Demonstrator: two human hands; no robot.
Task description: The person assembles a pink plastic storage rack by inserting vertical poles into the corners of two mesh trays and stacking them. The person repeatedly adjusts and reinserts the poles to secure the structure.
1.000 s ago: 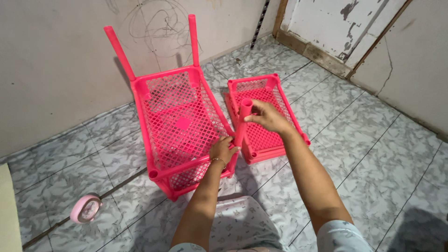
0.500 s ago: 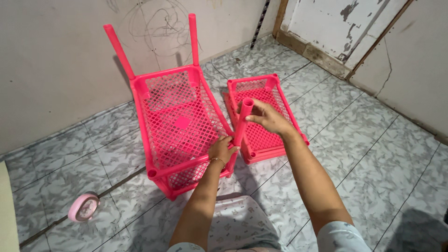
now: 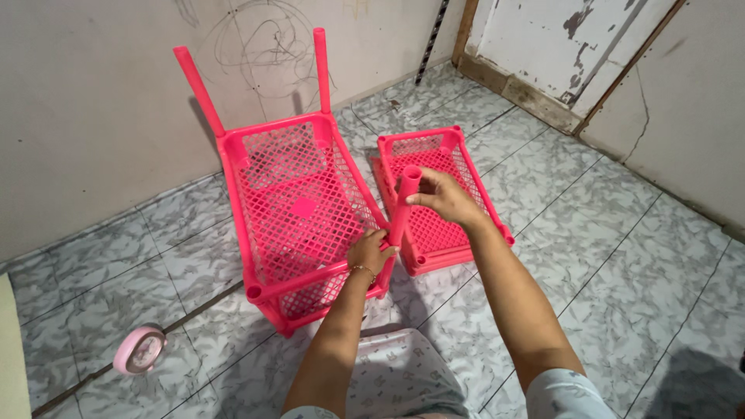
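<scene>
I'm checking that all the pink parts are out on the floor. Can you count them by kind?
Pink lattice baskets: 2, a larger one and a smaller one
Pink tubes: 3, two standing in the larger basket, one gripped by left hand and right hand
Pink tape roll: 1
Total: 6

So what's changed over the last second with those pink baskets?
Almost nothing. The right hand still grips the top of the pink tube, and the left hand still holds its lower end at the big basket. The small basket and tape roll stayed put.
</scene>
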